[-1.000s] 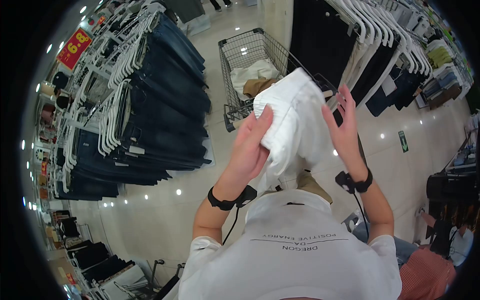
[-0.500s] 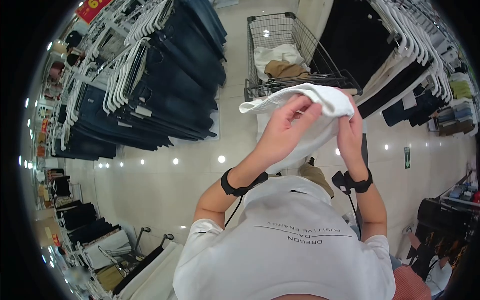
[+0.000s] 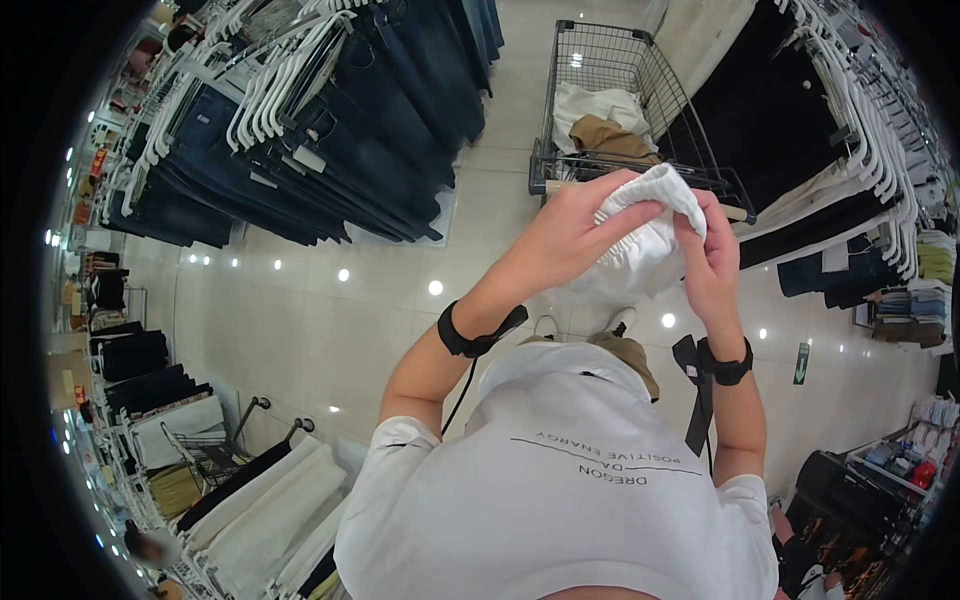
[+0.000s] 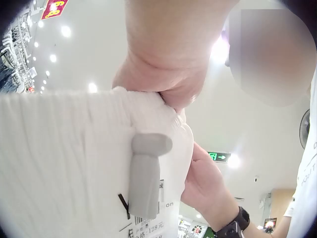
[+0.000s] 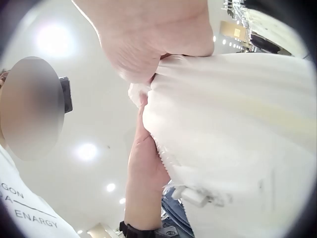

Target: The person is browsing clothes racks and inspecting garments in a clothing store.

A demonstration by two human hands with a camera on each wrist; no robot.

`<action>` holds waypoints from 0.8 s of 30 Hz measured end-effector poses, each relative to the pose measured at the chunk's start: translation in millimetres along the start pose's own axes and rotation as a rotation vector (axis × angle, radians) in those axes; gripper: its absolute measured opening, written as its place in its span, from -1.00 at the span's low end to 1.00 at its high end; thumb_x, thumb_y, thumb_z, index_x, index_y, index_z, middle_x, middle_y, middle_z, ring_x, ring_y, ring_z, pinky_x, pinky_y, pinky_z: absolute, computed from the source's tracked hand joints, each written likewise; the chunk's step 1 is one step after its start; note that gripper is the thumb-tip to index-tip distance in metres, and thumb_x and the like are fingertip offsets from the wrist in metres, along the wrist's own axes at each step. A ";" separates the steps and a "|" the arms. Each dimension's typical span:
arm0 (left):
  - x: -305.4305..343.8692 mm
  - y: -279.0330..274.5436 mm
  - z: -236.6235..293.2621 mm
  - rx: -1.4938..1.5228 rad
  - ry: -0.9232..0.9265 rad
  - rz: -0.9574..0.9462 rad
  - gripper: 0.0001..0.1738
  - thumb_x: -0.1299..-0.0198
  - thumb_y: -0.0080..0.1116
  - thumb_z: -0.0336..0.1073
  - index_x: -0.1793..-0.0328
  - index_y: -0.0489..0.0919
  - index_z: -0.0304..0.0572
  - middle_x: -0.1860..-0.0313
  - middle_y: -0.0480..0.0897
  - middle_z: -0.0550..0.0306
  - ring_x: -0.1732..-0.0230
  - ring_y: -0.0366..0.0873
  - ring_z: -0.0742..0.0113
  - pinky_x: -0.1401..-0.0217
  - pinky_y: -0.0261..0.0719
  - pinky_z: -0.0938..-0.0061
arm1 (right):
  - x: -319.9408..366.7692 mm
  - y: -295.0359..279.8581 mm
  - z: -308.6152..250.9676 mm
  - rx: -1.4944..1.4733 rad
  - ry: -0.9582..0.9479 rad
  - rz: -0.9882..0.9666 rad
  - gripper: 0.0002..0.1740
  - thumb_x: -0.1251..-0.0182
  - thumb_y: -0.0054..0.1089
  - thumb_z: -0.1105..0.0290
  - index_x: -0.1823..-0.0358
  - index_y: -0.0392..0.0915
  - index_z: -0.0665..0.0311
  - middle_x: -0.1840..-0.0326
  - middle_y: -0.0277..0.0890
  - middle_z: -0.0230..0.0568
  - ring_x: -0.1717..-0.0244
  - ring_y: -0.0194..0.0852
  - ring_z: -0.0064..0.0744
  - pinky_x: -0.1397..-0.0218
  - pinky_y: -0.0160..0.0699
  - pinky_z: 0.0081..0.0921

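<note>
Up front in the head view, left hand point(image 3: 575, 235) and right hand point(image 3: 712, 265) both clutch a bunched white garment point(image 3: 645, 245) right at the near rim of the shopping cart point(image 3: 700, 115), with the jeans rack point(image 3: 330, 130) on the left and the dark clothes rack point(image 3: 790, 110) on the right hemming in a lane of floor point(image 3: 330, 330). Left wrist cam: grey security tag point(image 4: 146, 173) clipped on the cloth, just under the left hand's grip. Right wrist cam: cloth fills the right side, left hand gripping from below.

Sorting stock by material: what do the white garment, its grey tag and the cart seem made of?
White garment: soft matte cloth, likely cotton; it folds and has a gathered edge. Grey tag: smooth moulded plastic, probably. Cart: metal wire, open grid.
</note>
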State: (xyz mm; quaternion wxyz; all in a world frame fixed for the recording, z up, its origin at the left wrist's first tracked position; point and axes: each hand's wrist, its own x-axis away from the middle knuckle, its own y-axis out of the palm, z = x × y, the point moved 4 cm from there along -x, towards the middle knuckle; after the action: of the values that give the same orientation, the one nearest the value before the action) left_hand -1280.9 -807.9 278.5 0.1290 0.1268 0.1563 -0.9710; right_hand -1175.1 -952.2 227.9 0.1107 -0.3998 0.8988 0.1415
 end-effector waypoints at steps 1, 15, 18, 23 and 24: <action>-2.2 0.7 5.0 0.010 -0.019 0.001 -0.70 -0.50 0.22 -0.26 -0.21 0.64 -0.29 0.12 0.75 0.07 0.12 0.67 0.39 -0.01 0.59 0.47 | 0.0 -2.6 1.6 0.000 0.000 0.000 -0.75 -0.59 0.04 0.57 -0.21 0.53 0.36 0.05 0.50 -0.53 0.04 0.35 -0.81 -0.01 0.32 -0.77; -14.7 -9.1 64.8 0.253 0.111 0.311 -0.68 -0.53 0.25 -0.16 -0.09 0.72 -0.32 0.27 0.67 0.37 0.29 0.47 0.68 0.25 0.46 0.67 | 25.9 -30.9 142.6 0.284 0.166 -0.018 -0.75 -0.32 0.09 0.56 0.05 0.67 0.47 0.27 0.73 -0.21 0.19 0.61 -0.47 0.05 0.58 -0.40; -18.5 -29.2 78.7 0.205 0.187 0.405 -0.66 -0.52 0.28 -0.13 -0.06 0.72 -0.33 0.29 0.66 0.40 0.26 0.45 0.72 0.25 0.41 0.71 | 48.8 -40.5 185.9 0.357 0.354 -0.042 -0.78 -0.32 0.10 0.53 0.10 0.66 0.49 0.36 0.68 -0.21 0.26 0.54 -0.49 0.12 0.55 -0.38; -23.2 -66.0 92.0 0.205 0.323 0.608 -0.64 -0.58 0.19 -0.13 -0.15 0.68 -0.34 0.10 0.74 0.28 0.13 0.59 0.65 0.03 0.52 0.68 | 68.6 -61.9 222.8 0.433 0.486 -0.101 -0.76 -0.30 0.15 0.51 0.06 0.63 0.48 0.29 0.69 -0.17 0.24 0.57 -0.42 0.07 0.57 -0.34; -21.0 -81.0 91.3 0.102 0.285 0.607 -0.53 -0.60 0.10 0.01 -0.20 0.64 -0.31 -0.01 0.74 0.17 0.06 0.68 0.51 -0.04 0.61 0.58 | 72.4 -66.7 229.7 0.437 0.482 -0.111 -0.77 -0.30 0.16 0.51 0.09 0.64 0.49 0.31 0.68 -0.18 0.26 0.55 -0.44 0.09 0.56 -0.35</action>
State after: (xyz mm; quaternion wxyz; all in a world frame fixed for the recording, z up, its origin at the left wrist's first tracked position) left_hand -1303.6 -759.9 390.3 0.3824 0.3081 0.0791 -0.8675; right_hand -1152.8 -966.0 -20.7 -0.0143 -0.4369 0.8851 -0.1598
